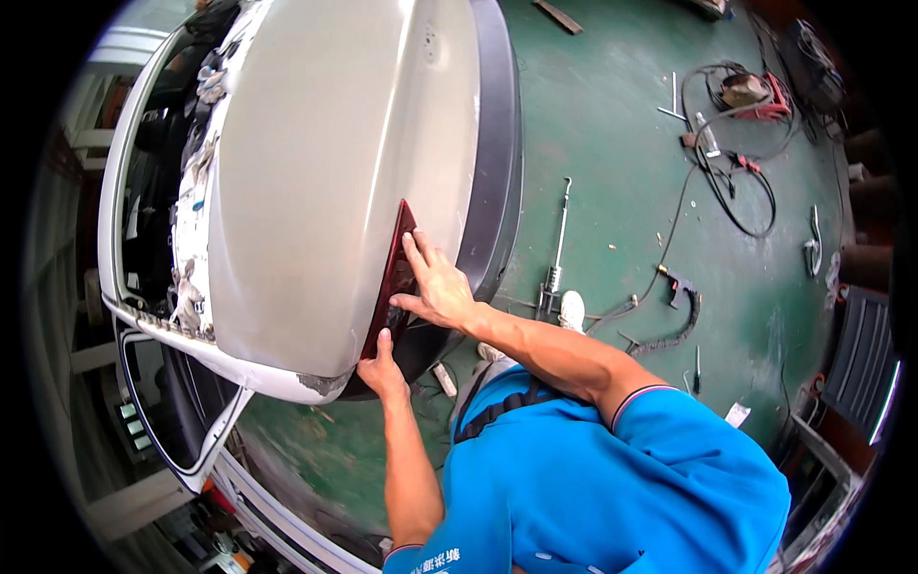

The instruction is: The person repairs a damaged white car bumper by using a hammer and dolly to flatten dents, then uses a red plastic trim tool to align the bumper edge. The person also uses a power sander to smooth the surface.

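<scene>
A long, narrow red tail light (390, 277) sits at the corner of a grey-beige car body (296, 172). My right hand (442, 287) lies on the outer side of the lamp, thumb and fingers spread and stretched over it. At the lamp's near end, my left hand (384, 371) grips its tip with the fingers curled, partly hidden behind it. Beneath the lamp, the dark bumper (497, 143) curves along the car's right edge. How the lamp's back side meets the body is hidden.
On the green floor (593, 143) lie a slide hammer (555, 258), an air gun with a coiled hose (681, 292), a screwdriver (697, 368) and a plastic bottle (707, 136). Cables loop around a red-framed machine (765, 96). An open car door (206, 430) stands at left.
</scene>
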`<state>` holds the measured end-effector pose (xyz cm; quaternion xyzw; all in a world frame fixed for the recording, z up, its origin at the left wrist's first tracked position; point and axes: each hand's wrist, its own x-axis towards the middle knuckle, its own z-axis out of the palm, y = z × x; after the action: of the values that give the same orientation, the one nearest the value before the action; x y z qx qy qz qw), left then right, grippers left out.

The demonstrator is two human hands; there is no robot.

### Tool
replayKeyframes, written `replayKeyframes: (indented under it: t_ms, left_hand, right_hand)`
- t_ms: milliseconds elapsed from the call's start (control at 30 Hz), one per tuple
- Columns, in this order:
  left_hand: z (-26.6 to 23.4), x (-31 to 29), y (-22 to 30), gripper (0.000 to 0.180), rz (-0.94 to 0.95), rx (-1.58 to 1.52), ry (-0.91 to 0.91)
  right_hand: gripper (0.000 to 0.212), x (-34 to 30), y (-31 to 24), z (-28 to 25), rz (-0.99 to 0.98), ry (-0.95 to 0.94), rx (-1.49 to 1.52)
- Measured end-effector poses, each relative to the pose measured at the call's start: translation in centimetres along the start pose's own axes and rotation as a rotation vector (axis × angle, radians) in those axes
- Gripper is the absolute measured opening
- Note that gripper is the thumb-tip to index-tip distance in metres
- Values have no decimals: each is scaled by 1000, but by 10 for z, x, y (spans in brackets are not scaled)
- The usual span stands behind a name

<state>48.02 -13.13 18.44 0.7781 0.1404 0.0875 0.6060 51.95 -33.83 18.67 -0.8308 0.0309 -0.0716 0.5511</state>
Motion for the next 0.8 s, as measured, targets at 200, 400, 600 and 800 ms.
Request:
replayKeyframes:
  t_ms: [200, 400, 600, 800]
  left_hand:
    - [11, 0, 6, 60, -29, -141, -48]
    - [16, -3, 2, 64, -114, -167, -70]
    - [23, -5, 4, 60, -28, -196, -43]
    - [29, -6, 8, 53, -26, -169, 43]
  right_hand:
    - [118, 1, 2, -3, -30, 40, -17]
    - [123, 5, 1, -12, -12, 46, -2]
    - [117, 5, 5, -10, -4, 31, 65]
    - [109, 10, 7, -5, -8, 55, 63]
